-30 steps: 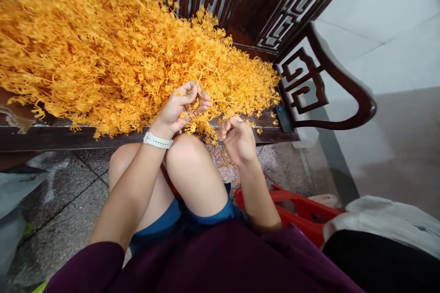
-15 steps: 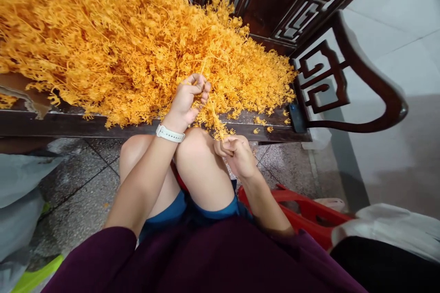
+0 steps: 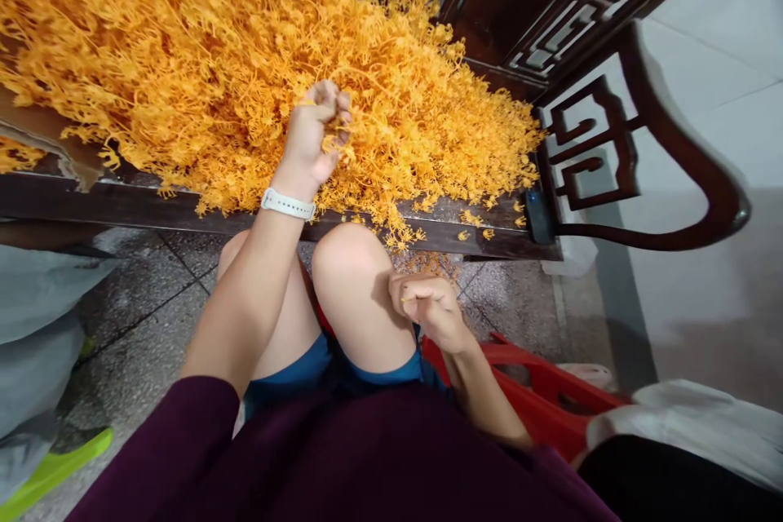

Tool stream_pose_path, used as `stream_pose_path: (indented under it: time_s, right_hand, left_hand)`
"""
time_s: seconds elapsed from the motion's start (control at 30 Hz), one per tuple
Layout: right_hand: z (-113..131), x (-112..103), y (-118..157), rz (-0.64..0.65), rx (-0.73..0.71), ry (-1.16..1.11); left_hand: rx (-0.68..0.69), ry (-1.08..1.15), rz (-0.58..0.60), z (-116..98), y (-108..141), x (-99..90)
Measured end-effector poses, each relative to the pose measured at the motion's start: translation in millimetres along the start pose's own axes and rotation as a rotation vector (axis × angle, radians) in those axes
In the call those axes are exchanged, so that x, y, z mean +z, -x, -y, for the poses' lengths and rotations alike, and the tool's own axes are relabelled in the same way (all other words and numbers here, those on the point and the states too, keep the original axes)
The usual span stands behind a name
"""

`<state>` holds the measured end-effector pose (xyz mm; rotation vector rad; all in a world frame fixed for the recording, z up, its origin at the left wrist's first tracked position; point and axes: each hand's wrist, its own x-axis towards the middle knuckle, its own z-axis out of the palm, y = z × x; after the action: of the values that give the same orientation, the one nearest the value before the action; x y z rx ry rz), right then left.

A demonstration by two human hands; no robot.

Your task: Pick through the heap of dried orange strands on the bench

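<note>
A large heap of orange plastic flower sprigs [image 3: 232, 73] lies on a dark wooden bench [image 3: 140, 208]. My left hand [image 3: 315, 130], with a white band [image 3: 287, 205] at its wrist, is over the front of the heap, its fingers curled. Whether a sprig is between those fingers cannot be made out against the orange behind. By my right knee, my right hand [image 3: 428, 306] is closed with the fingers folded in. A tiny orange bit shows at its fingertips; the rest of what it holds is hidden.
Loose orange pieces [image 3: 471, 218] and a dark phone [image 3: 539, 217] lie at the bench's right end, beside a carved armrest [image 3: 679, 130]. A red plastic stool [image 3: 538, 391] stands at lower right. Torn cardboard [image 3: 37, 126] is at left, with grey bags [image 3: 37, 342] below.
My left hand has moved up and left over the heap. My right hand has drawn down, away from the bench edge. The orange strand between the hands no longer shows.
</note>
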<state>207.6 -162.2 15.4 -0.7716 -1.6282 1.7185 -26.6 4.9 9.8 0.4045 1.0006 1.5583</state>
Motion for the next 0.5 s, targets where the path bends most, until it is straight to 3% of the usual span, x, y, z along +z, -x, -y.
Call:
stream_pose_path:
  time_s: [0.1, 0.2, 0.3, 0.33, 0.4, 0.5]
  right_hand:
    - [10.8, -4.8, 6.2, 0.091, 0.055, 0.066]
    - [24.4, -12.2, 4.9, 0.147, 0.085, 0.138]
    - [36.6, -25.4, -1.8, 0.318, 0.073, 0.201]
    - [39.4, -31.1, -5.3, 0.305, 0.052, 0.172]
    - [42.5, -43.2, -14.0, 0.076, 0.002, 0.042]
    - [39.6, -56.8, -29.7, -0.435, -0.034, -0.138]
  left_hand:
    - [-0.058, 0.006, 0.101, -0.3, 12.0, 3.1]
    - [-0.104, 0.012, 0.118, 3.2, 25.8, 7.2]
    - [-0.14, 0.009, 0.134, 2.3, 29.6, 7.4]
    - [-0.148, 0.011, 0.138, 1.3, 29.2, 6.8]
    - [-0.161, 0.024, 0.146, -0.1, 27.9, 5.3]
    - [-0.168, 0.08, 0.182, 3.0, 27.5, 5.0]
